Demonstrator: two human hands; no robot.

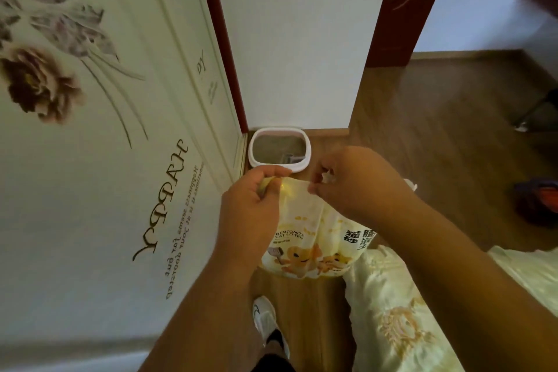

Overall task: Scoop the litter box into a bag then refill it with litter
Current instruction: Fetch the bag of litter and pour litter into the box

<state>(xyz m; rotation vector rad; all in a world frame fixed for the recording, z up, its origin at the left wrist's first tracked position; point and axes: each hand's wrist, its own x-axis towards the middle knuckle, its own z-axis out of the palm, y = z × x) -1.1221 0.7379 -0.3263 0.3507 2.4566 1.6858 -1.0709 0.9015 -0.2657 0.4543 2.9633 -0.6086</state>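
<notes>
A yellow and white bag of bentonite cat litter point(314, 238) hangs upright in front of me above the wooden floor. My left hand point(253, 205) grips the bag's top edge at its left corner. My right hand point(353, 181) pinches the same top edge further right, with a small white scrap between its fingers. Beyond the hands, a white-rimmed litter box point(256, 157) sits on the floor in the corner, holding grey litter. A grey scoop point(290, 158) lies at its near inner edge.
A decorated white wardrobe door point(105, 145) runs along the left. A bed with a pale floral cover point(407, 311) stands at the lower right. A dark red door frame point(392, 9) opens onto the wooden floor point(437, 130). My white shoe point(265, 320) is below.
</notes>
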